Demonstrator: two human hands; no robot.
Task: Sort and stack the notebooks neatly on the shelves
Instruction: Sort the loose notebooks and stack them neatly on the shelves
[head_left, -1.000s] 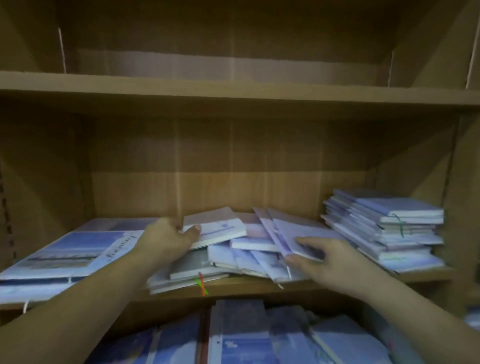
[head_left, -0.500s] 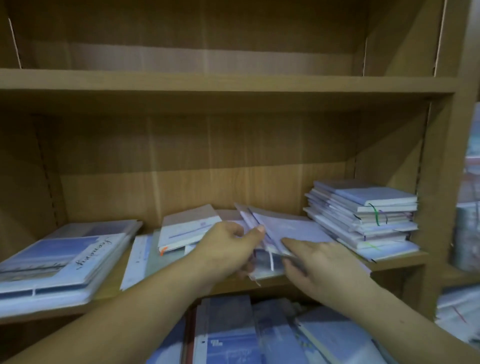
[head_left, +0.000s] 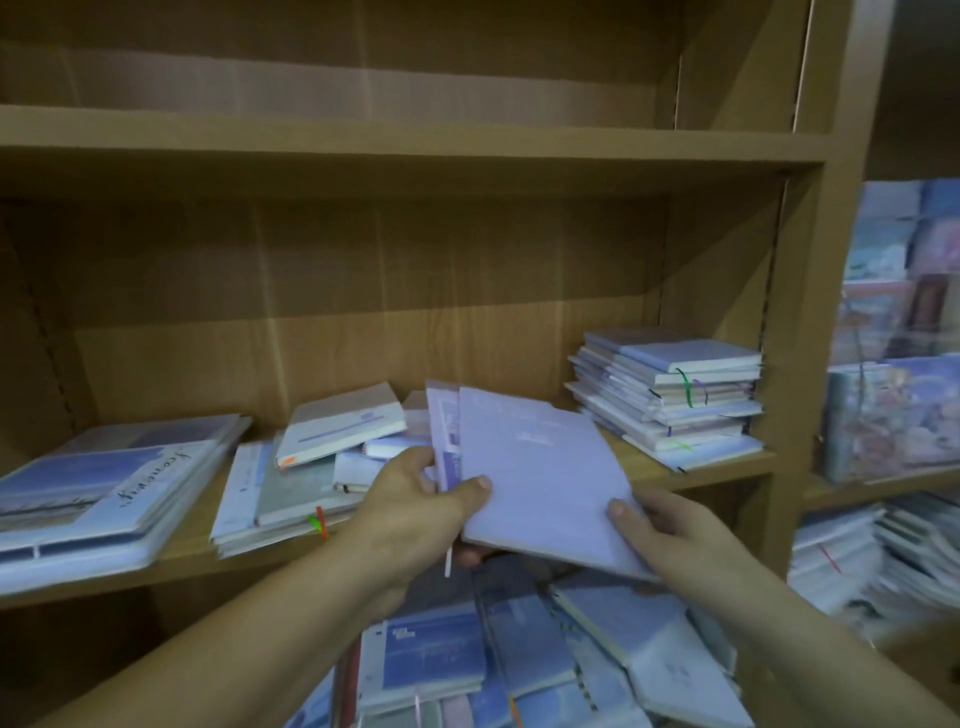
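A small bundle of lilac notebooks (head_left: 535, 478) is held at the centre of the frame, just in front of the middle shelf (head_left: 171, 566). The left hand (head_left: 415, 506) is clamped on the bundle's left edge, thumb on the top cover; the right hand (head_left: 670, 525) is closed on its lower right corner. A loose pile of notebooks (head_left: 291, 483) is seen left of centre on the shelf, a tidy stack (head_left: 670, 400) at its right end, and large flat blue albums (head_left: 98, 493) at the left edge. More notebooks (head_left: 519, 660) are spread on the shelf below.
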